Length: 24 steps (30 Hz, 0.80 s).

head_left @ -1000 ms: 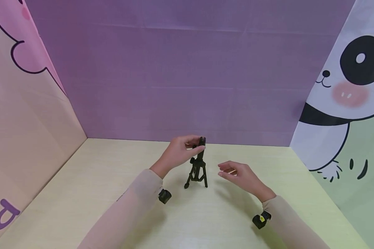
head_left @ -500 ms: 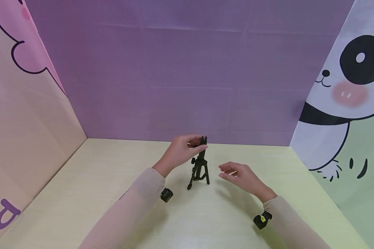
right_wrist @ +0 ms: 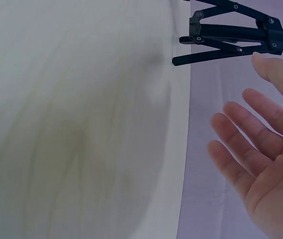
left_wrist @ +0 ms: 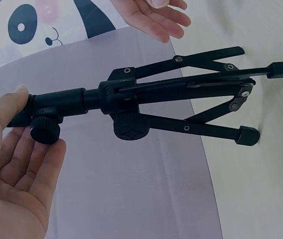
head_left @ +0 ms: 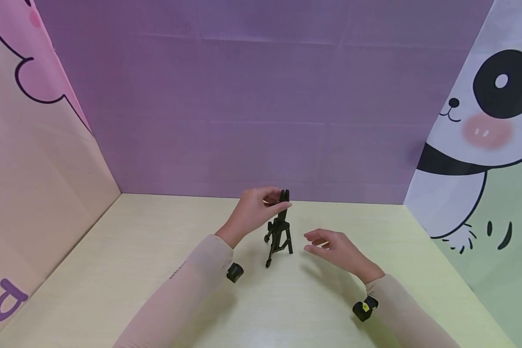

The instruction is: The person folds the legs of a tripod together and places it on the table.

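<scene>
My left hand (head_left: 254, 210) holds a small black tripod (head_left: 280, 227) by its top section, thumb on one side and fingers on the other. The tripod stands nearly upright over the table, its legs partly spread; whether its feet touch the tabletop I cannot tell. In the left wrist view, a round knob (left_wrist: 45, 130) lies at the fingertips, and a larger knob (left_wrist: 131, 126) sits lower by the leg joint. My right hand (head_left: 339, 249) hovers to the right of the tripod, fingers loosely bent, holding nothing. The right wrist view shows its fingers (right_wrist: 226, 129) apart from the legs.
A pale wood-look table (head_left: 156, 222) lies under both hands. Behind it rises a purple backdrop (head_left: 261, 106). Printed panels flank it, with a panda (head_left: 487, 130) on the right one. A black wrist camera (head_left: 235, 272) sits on the left sleeve, another (head_left: 365, 308) on the right.
The tripod has turned about its upright axis in my left hand, so its legs point differently. The left hand has shifted slightly right. My right hand has hardly moved.
</scene>
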Motion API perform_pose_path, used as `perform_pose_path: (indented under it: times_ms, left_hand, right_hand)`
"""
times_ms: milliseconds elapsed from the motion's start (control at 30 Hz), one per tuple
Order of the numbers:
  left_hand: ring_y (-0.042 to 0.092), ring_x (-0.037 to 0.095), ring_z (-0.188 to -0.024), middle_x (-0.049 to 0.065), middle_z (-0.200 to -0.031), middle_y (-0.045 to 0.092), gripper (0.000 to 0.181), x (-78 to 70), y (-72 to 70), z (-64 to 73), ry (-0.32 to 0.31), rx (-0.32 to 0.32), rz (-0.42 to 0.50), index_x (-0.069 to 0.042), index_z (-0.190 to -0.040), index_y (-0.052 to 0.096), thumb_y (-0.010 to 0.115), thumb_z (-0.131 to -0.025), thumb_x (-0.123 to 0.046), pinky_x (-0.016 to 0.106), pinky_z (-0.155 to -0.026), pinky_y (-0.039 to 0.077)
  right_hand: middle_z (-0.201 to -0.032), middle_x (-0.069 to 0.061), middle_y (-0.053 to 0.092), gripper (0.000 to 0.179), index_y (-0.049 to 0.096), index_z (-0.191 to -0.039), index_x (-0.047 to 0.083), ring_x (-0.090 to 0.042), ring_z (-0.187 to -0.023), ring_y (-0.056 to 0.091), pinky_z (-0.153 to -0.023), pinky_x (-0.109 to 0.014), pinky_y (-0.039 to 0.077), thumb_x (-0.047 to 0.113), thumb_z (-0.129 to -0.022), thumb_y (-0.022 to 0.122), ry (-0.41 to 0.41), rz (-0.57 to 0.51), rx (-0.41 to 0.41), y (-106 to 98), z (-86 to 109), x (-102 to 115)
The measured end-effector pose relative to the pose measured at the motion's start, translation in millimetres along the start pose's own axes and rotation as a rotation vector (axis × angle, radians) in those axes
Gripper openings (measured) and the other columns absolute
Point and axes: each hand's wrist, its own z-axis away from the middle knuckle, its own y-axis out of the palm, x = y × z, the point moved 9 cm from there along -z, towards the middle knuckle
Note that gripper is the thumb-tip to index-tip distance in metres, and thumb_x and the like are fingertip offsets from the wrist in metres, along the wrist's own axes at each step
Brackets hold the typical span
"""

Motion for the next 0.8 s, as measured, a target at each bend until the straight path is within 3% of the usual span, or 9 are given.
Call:
perform_pose_path:
  times_ms: [467,633,800]
  left_hand:
    - [0.068,0.005,-0.086,-0.009,-0.092,0.072,0.023,0.3,0.7,0.6,0.017,-0.007,0.017,-0.015,-0.107,0.074,0.079,-0.090,-0.029,0.029,-0.079,0.055]
    - [0.068,0.004,-0.085,-0.009,-0.092,0.072,0.024,-0.7,0.5,0.7,0.014,-0.007,0.024,-0.014,-0.108,0.074,0.078,-0.090,-0.029,0.028,-0.079,0.055]
    - [0.068,0.005,-0.087,-0.008,-0.093,0.073,0.026,-0.9,0.4,1.1,0.005,-0.005,0.034,-0.013,-0.109,0.074,0.079,-0.090,-0.028,0.029,-0.080,0.055]
  right_hand:
    - [-0.119,-0.014,0.070,0.038,0.070,-0.121,-0.001,-0.020,-0.097,0.069,-0.084,-0.032,0.055,0.028,-0.096,0.070,0.006,0.023,-0.029,18,-12.6,4]
    - [-0.106,-0.004,0.073,0.030,0.074,-0.116,0.005,-0.014,-0.089,0.068,-0.080,-0.033,0.054,0.028,-0.097,0.069,0.020,0.074,-0.044,28,-21.2,9]
    - [-0.087,0.007,0.070,0.017,0.077,-0.100,0.010,-0.008,-0.078,0.064,-0.072,-0.029,0.053,0.025,-0.097,0.069,0.001,0.113,-0.062,34,-28.8,16]
